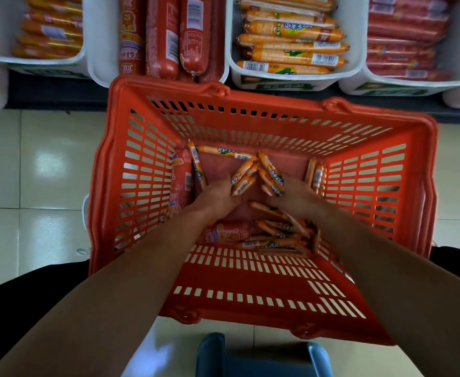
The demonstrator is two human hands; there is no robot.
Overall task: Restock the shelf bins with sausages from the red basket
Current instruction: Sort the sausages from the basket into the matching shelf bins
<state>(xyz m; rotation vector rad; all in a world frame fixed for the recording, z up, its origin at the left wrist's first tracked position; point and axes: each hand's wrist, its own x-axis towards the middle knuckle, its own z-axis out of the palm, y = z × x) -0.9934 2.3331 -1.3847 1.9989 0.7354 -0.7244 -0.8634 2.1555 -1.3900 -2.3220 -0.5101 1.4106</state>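
The red basket (250,115) stands on the floor below the shelf bins. Both my arms reach down into it. My left hand (218,197) is shut on several thin orange sausages (243,178) that stick up from its fingers. My right hand (296,197) grips another bunch of orange sausages (272,175). More orange sausages (277,235) lie loose on the basket floor, with thick red sausages (181,175) along the left wall and one near the front (226,232). A white bin of matching orange sausages (291,42) sits just above the basket.
Other white bins hold thick red sausages (169,36), orange ones at far left (49,31) and red packs at right (405,36). Shiny pale floor tiles (33,172) surround the basket. A blue stool edge (264,357) shows at the bottom.
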